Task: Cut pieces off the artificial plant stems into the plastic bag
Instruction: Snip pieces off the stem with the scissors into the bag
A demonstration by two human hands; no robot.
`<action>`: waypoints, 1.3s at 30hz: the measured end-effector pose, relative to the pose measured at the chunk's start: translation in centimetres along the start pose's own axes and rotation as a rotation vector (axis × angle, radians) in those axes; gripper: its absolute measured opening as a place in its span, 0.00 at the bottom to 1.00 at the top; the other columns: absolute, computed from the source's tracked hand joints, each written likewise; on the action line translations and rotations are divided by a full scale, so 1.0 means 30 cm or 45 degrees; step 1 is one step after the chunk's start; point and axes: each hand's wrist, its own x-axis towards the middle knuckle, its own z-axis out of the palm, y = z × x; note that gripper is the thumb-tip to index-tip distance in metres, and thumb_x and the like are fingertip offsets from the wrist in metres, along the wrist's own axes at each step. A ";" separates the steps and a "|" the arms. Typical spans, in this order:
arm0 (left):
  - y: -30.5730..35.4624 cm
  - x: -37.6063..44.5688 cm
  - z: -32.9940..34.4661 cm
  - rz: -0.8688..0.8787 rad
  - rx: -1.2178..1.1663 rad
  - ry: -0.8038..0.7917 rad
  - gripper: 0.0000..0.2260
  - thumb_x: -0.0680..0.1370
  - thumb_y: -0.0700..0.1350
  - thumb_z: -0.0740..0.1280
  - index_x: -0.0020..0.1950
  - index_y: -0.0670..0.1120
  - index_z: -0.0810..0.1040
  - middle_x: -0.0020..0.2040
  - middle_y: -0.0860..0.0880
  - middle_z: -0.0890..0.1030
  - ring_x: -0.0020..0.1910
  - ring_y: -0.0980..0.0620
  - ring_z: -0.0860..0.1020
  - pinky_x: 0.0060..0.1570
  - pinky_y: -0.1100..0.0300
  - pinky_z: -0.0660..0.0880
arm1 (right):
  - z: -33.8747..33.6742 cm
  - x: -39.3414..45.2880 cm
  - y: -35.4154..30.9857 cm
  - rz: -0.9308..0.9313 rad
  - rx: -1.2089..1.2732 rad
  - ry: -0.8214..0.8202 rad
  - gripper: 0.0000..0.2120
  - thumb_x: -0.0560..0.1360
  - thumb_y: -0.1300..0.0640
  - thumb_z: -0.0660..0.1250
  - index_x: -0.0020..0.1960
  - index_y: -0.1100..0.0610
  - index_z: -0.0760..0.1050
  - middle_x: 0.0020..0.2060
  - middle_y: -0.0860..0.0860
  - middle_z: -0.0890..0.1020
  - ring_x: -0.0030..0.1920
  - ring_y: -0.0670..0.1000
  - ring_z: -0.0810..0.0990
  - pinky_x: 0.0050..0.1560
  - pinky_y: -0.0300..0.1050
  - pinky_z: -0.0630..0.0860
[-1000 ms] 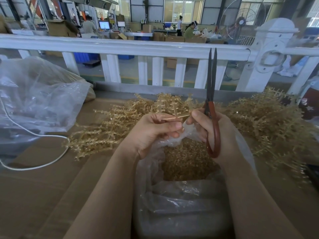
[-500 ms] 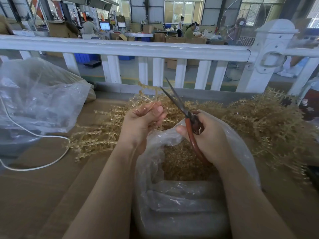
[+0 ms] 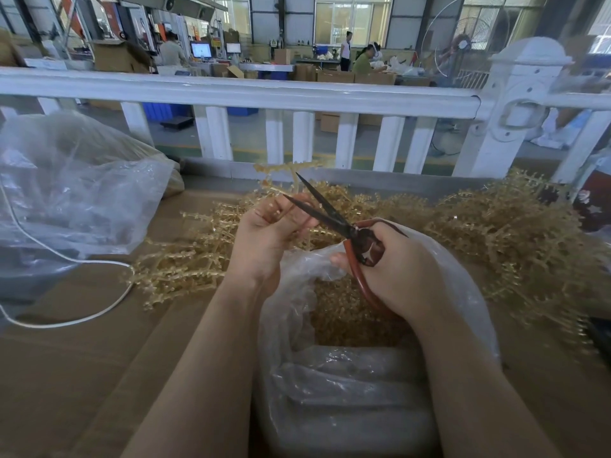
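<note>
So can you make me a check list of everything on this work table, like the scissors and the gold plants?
Surface: brown cardboard-covered table.
Job's things: scissors, blades open; gold stem held upright; open plastic bag with gold cut pieces inside; stem piles behind.
Clutter: second clear bag at left.
Hands: left hand holds the stem; right hand grips the scissors' red handles.
Cables: white cable looping at left.
Surroundings: white railing; factory floor with boxes, people and a fan beyond.

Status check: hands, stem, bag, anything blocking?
Left hand grips golden stem. Right hand grips scissors, blades open at stem. Plastic bag open below, nothing blocking.
</note>
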 end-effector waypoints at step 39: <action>0.001 -0.010 0.007 0.144 0.353 -0.074 0.11 0.74 0.30 0.70 0.37 0.45 0.83 0.38 0.45 0.84 0.38 0.48 0.81 0.43 0.62 0.78 | -0.025 -0.019 -0.032 -0.004 -0.017 0.121 0.30 0.65 0.24 0.62 0.52 0.46 0.81 0.36 0.33 0.72 0.39 0.40 0.74 0.39 0.25 0.64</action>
